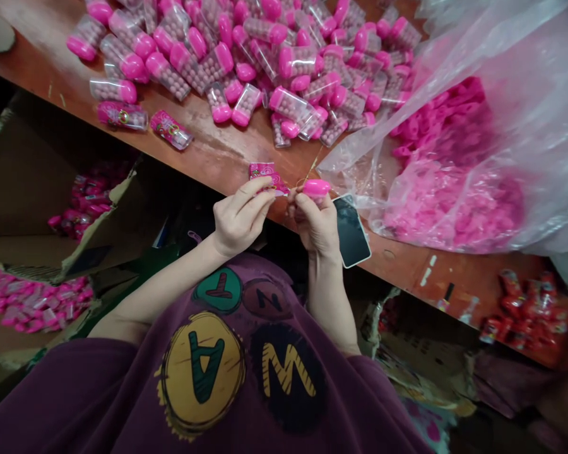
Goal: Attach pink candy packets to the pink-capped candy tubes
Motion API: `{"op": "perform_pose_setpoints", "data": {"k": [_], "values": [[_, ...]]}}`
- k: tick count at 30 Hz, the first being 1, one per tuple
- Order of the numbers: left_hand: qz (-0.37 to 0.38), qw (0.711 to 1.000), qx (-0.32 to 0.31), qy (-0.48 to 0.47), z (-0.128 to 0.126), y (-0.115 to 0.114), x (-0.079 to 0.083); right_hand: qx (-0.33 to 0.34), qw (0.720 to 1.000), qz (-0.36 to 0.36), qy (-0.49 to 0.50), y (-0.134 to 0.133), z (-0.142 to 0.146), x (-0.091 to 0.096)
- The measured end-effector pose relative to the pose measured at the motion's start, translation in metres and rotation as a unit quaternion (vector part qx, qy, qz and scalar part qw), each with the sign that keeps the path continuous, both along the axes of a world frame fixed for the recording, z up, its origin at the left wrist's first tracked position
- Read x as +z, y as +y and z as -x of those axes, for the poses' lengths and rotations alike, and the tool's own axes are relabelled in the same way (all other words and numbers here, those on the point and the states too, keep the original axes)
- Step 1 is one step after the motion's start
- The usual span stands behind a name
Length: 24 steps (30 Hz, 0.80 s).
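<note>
By the desk's point(222, 148) near edge, the right hand point(317, 217) pinches a glossy, rounded pink cap point(316, 188); the left hand point(240, 217) pinches a patterned pink wrapper point(261, 169), its print unreadable. The shirt point(118, 397) reads T, N, A.

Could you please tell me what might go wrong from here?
The phone lies at the front edge of the table, close beside the right hand, so a bump might knock it off. The two wrapped bottles lie near that edge too and could roll down. The printed pink wrapper, seemingly pinched by the left hand, looks thin, so it might crease or slip.
</note>
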<state>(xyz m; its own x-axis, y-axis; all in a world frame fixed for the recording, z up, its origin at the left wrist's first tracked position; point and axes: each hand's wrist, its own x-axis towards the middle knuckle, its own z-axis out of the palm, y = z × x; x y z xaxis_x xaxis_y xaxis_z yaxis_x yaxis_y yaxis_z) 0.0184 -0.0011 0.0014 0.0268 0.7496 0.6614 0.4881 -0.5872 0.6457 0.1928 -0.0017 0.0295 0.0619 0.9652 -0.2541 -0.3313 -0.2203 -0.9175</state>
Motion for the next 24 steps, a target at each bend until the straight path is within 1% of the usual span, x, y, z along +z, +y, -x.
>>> {"op": "perform_pose_setpoints", "data": {"k": [2, 4, 7, 9, 11, 12, 13, 14, 16, 17, 18, 19, 20, 23, 24], "values": [[0.005, 1.000, -0.009, 0.015, 0.003, -0.003, -0.005, 0.016, 0.999, 0.019, 0.030, -0.004, 0.003, 0.003], [0.011, 0.999, -0.032, 0.020, 0.005, -0.006, -0.011, 0.034, 0.997, 0.041, 0.052, -0.007, 0.007, 0.004], [0.032, 0.997, -0.061, 0.024, 0.007, -0.013, -0.014, 0.027, 0.995, 0.055, 0.072, -0.009, 0.012, 0.003], [0.079, 0.996, -0.049, 0.008, 0.007, -0.017, -0.008, 0.007, 0.995, 0.057, 0.077, -0.011, 0.013, 0.001], [0.156, 0.986, -0.015, -0.051, 0.006, -0.020, 0.003, -0.005, 0.995, 0.061, 0.073, -0.012, 0.013, -0.001], [0.206, 0.974, -0.004, -0.095, 0.006, -0.020, 0.009, -0.002, 0.996, 0.061, 0.065, -0.013, 0.013, -0.002], [0.263, 0.954, 0.000, -0.144, 0.006, -0.019, 0.015, 0.005, 0.997, 0.058, 0.054, -0.013, 0.012, -0.003], [0.324, 0.926, -0.007, -0.192, 0.006, -0.017, 0.021, 0.014, 0.998, 0.053, 0.041, -0.014, 0.012, -0.004], [0.445, 0.850, -0.053, -0.277, 0.006, -0.012, 0.029, 0.034, 0.999, 0.034, 0.009, -0.015, 0.011, -0.007], [0.492, 0.809, -0.077, -0.313, 0.006, -0.010, 0.031, 0.041, 0.999, 0.021, -0.013, -0.015, 0.011, -0.009], [0.523, 0.774, -0.092, -0.345, 0.006, -0.007, 0.033, 0.044, 0.998, 0.010, -0.035, -0.016, 0.011, -0.011], [0.539, 0.748, -0.100, -0.373, 0.006, -0.005, 0.033, 0.045, 0.997, 0.002, -0.054, -0.016, 0.010, -0.013], [0.545, 0.732, -0.100, -0.397, 0.006, -0.003, 0.033, 0.045, 0.997, -0.002, -0.068, -0.016, 0.010, -0.016], [0.540, 0.703, -0.084, -0.456, 0.005, -0.001, 0.032, 0.041, 0.996, -0.005, -0.081, -0.016, 0.008, -0.021], [0.543, 0.688, -0.085, -0.474, 0.005, -0.002, 0.032, 0.039, 0.995, -0.011, -0.088, -0.016, 0.007, -0.022]]}}
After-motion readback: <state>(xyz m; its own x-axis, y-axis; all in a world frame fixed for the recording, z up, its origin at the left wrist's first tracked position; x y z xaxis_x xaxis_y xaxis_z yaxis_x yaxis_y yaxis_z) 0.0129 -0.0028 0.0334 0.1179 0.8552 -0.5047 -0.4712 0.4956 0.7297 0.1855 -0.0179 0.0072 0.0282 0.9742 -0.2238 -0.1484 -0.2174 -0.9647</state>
